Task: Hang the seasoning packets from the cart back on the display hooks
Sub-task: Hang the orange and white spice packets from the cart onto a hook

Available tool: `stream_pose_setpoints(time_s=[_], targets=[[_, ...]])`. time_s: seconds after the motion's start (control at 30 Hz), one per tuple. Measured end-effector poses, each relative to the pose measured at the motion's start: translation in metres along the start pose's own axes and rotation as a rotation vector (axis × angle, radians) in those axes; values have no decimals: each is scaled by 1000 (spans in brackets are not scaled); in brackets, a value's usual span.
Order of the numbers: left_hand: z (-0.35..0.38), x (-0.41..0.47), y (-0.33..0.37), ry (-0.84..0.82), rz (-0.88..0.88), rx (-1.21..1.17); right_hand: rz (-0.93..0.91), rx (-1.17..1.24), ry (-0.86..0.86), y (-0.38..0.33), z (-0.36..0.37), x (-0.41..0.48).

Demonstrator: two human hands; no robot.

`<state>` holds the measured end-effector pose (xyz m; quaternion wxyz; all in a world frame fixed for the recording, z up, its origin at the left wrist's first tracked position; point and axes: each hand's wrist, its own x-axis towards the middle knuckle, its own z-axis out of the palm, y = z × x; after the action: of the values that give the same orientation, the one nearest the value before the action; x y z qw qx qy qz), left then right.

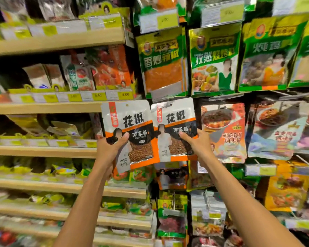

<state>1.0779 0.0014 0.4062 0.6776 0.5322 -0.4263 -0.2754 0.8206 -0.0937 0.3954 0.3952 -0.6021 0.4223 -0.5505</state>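
Right now the person is standing close to the display, holding up two matching white-and-orange peppercorn packets, one in each hand. The left hand (111, 148) is gripping the left packet (132, 122) by its lower left corner, thumb pressed across the front and the other fingers curled behind. The right hand (200, 145) is pinching the right packet (175, 122) at its right edge in the same way, thumb on the face and fingers hidden behind.

Both packets are standing upright, long axis vertical and slightly tilted, their inner edges overlapping a little. Each hang hole is sitting at the top edge, well above the gripping fingers.

The right packet is the nearer one to the peg column, its top just under the green chilli packet (161, 63). A grey display hook (165, 99) seems to be reaching out just there, though the blur is making it hard to say whether the hole is already on it. The left packet is hanging in front of the wooden shelf (43, 107), off to the left of that column.

I would guess the right hand is going first, with the left packet then needing to travel rightward. More of the same packets (171, 175) are hanging lower down. The cart is not showing.
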Motion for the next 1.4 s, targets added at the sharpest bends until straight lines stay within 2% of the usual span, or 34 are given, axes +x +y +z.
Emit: stream_pose_setpoints(time_s=[0.37,0.5,0.6,0.73,0.87,0.97,1.1,1.17,1.27,1.33,1.4], targets=[[5,15,0,11,7,-22,73,41,37,11,20,24],[7,17,-2,-9,39,-22,159,35,55,16,32,46],[5,18,-7,-26,53,-38,236,-6,47,20,39,59],[-1,17,-18,-55,28,-26,305,-183,-10,28,41,62],[-2,12,-23,-107,23,-55,250,-266,30,43,41,35],[4,9,-27,-158,-9,-37,156,-140,70,43,46,5],[23,6,-30,-250,-43,-34,177,275,-150,20,55,-10],[36,5,-29,-295,-46,-39,163,311,-203,13,56,-9],[54,5,-25,-353,-28,-1,154,319,-150,8,52,-5],[61,7,-18,-323,11,73,168,339,-115,10,46,-3],[60,14,-12,-157,135,241,158,327,-85,14,39,0]])
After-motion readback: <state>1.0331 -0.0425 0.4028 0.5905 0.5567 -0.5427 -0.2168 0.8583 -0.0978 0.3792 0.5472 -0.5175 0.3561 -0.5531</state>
